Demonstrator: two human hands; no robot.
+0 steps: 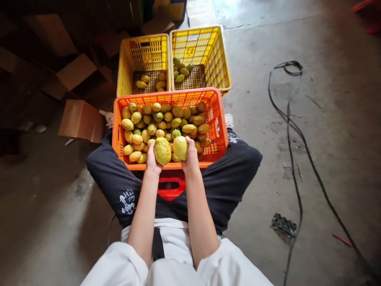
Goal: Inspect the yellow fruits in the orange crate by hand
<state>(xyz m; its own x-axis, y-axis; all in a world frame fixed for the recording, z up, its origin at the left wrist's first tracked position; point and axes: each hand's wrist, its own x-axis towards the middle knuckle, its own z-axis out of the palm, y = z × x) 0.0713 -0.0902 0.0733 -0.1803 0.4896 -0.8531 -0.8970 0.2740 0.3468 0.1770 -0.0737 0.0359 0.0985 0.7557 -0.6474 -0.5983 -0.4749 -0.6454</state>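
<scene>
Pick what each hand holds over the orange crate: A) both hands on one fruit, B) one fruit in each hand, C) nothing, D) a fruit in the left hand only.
B: the left hand grips one yellow fruit and the right hand another fruit, above the orange crate.

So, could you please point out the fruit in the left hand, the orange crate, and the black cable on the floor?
Fruit in left hand [162,151]: head view, middle of its speckled skin.
Orange crate [166,96]: head view, far rim.
Black cable [288,119]: head view, straight stretch below the loop.
</scene>
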